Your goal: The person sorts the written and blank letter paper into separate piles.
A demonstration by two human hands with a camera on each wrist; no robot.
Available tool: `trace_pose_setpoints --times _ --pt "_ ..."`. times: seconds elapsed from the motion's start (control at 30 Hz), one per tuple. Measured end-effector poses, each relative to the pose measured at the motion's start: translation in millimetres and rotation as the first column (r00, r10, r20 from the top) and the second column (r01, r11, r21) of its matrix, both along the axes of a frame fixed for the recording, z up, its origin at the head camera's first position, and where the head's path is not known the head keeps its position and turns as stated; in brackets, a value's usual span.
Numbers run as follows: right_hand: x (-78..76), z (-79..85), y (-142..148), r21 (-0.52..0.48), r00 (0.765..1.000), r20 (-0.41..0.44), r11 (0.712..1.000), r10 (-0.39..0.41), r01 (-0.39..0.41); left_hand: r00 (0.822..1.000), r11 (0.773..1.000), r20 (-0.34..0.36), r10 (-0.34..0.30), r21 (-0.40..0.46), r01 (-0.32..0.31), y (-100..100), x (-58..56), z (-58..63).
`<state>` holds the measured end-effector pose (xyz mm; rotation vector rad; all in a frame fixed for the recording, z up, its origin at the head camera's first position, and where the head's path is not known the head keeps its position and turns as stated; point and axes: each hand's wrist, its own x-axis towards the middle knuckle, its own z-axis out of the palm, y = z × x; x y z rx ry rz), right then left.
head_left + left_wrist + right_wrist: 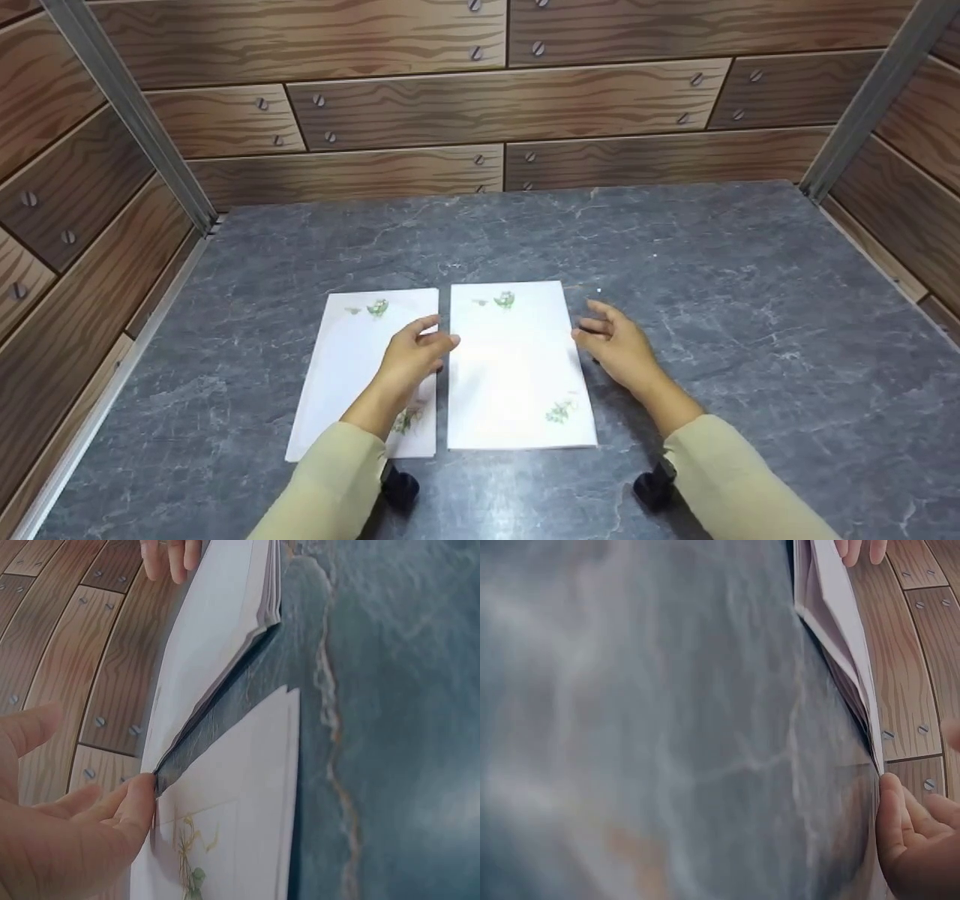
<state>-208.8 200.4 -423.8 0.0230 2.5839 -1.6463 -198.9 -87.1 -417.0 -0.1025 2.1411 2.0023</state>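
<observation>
Two stacks of white printed paper lie side by side with a narrow gap between them. The right stack has small green plant prints at its top and lower right. On the left stack similar prints show, partly behind my left forearm. My left hand is over the gap, thumb tip at the right stack's left edge, fingers loosely bent. My right hand is at that stack's opposite edge, its thumb tip touching the side. In the right wrist view, several layered sheets show at the stack's near corner.
The papers lie on a grey marbled table. Wood-plank-patterned walls enclose it at the back and both sides, with grey metal posts in the corners. A black wrist mount sits under each sleeve.
</observation>
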Motion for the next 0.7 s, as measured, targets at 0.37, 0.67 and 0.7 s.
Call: trace_pose_setpoints --times 0.37,0.67,0.7 --pt "0.9 -3.4 -3.0 -0.01 0.999 0.022 0.999 -0.043 0.043 1.0 1.0 -0.008 0.028 0.009 -0.028 1.9 -0.8 -2.5" --pt "1.2 -2.5 -2.7 -0.063 0.998 0.038 0.997 -0.045 0.047 0.998 0.998 0.007 0.058 0.019 -0.058 3.0 -0.2 -1.7" --pt "0.9 -2.8 -2.8 -0.066 0.998 0.038 0.997 -0.046 0.049 0.998 0.998 0.008 0.06 0.022 -0.06 2.9 0.0 -1.4"
